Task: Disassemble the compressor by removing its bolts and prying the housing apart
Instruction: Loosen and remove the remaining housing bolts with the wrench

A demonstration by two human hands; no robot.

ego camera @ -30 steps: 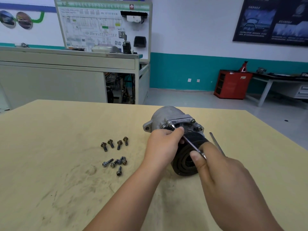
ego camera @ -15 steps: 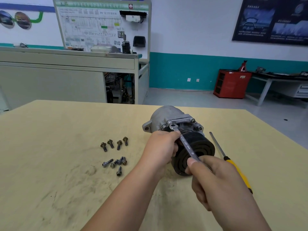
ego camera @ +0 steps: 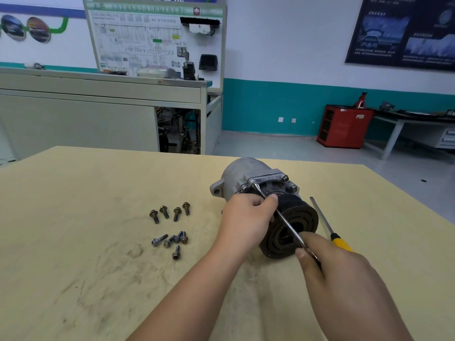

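Note:
A grey metal compressor (ego camera: 242,173) lies on its side on the yellow table (ego camera: 73,254), its black pulley (ego camera: 294,227) facing me. My left hand (ego camera: 247,217) grips the compressor body just behind the pulley. My right hand (ego camera: 337,269) pinches the near end of a slim wrench (ego camera: 283,217), whose far end sits on a bolt at the left corner of the top plate (ego camera: 267,179). Two more bolts stand at the plate's right side. Several removed bolts (ego camera: 172,228) lie loose to the left.
A screwdriver with a yellow handle (ego camera: 327,230) lies on the table right of the pulley, partly behind my right hand. A grey cabinet, a diagram board and a red cabinet stand beyond the table's far edge.
The wrench handle swung toward me and left, then back to the right, its head staying on the bolt. My left hand kept its grip.

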